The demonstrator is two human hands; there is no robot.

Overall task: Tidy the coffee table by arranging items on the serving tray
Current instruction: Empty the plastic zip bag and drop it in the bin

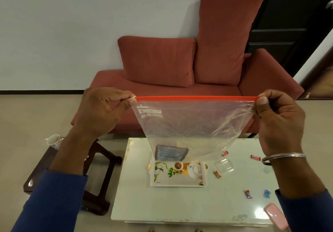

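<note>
- The left hand [100, 111] is bare, with no ring or band visible on its fingers or wrist; short, pale nails show at the fingertips
- The left forearm is uncovered from the wrist down to a blue sleeve [54, 201]; the cuff ends in a plain straight edge; the cloth looks smooth and of one colour, with no visible pattern, button or stitching
- The right hand [281, 121] is also bare of rings; the thumbnail is short and rounded
- A silver bangle [283, 157] circles the right wrist; it is a thin, plain metal ring with a bright sheen
- The right sleeve [306, 212] is the same blue; its cuff sits below the bangle, leaving the wrist uncovered
</note>
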